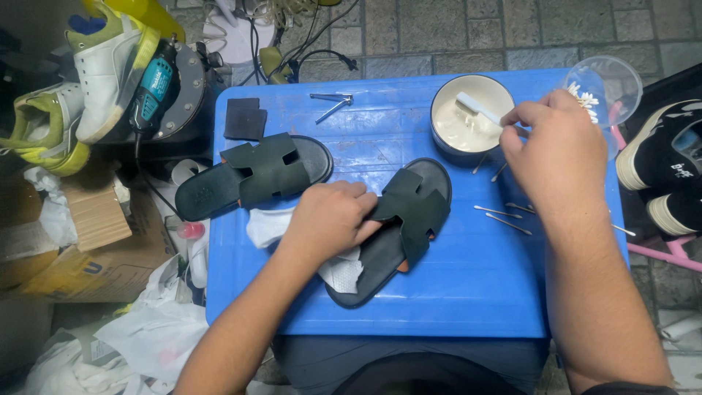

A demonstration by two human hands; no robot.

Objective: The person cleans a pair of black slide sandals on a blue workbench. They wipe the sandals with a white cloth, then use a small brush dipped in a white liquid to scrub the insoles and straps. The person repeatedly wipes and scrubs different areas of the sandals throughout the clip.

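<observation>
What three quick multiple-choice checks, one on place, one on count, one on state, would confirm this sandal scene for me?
1. Where does the brush head rest?
A. in the round bowl
B. on the cardboard box
C. on the far sandal

2. How many dark sandals lie on the blue table?
A. one
B. two
C. four

3. What is the left hand doing?
A. hanging free above the table
B. pressing down on the near sandal
C. gripping the clippers

Answers:
1 A: the white brush dips into the bowl, its handle held by the right hand.
2 B: one sandal lies far left, another sandal near the middle of the table.
3 B: the left hand lies on the near sandal with a white cloth under it; the clippers lie untouched.
</observation>
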